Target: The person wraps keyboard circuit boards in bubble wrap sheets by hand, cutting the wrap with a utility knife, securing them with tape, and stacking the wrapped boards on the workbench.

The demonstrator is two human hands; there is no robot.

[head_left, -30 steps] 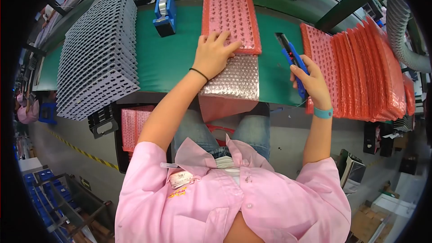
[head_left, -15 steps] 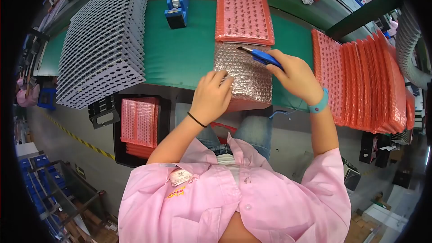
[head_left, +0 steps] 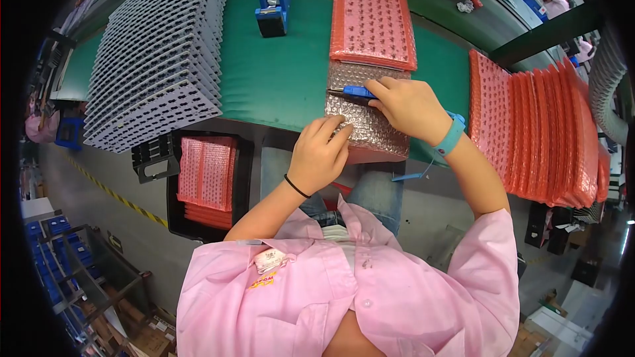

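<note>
At the far left, a tall stack of grey slotted panels [head_left: 155, 53] leans on the green table [head_left: 254, 76]. Below it, a black bin [head_left: 174, 208] holds red bubble-wrapped packs [head_left: 206, 172]. Moving right, there's 1 blue tape dispenser [head_left: 272, 5] at the far side. Now the left hand [head_left: 321, 153], wearing a black band: fingers loosely bent and slightly parted, tips down on the near left part of the silvery bubble wrap [head_left: 377, 131], which lies at the table's near edge. Just beyond that wrap sits a red-wrapped panel pack [head_left: 374, 16]. And here's the right hand [head_left: 411, 111], fingers closed around a blue utility knife [head_left: 358, 91], its blade pointing left over the wrap. Far right, a row of red packs [head_left: 546, 135] leans together.
</note>
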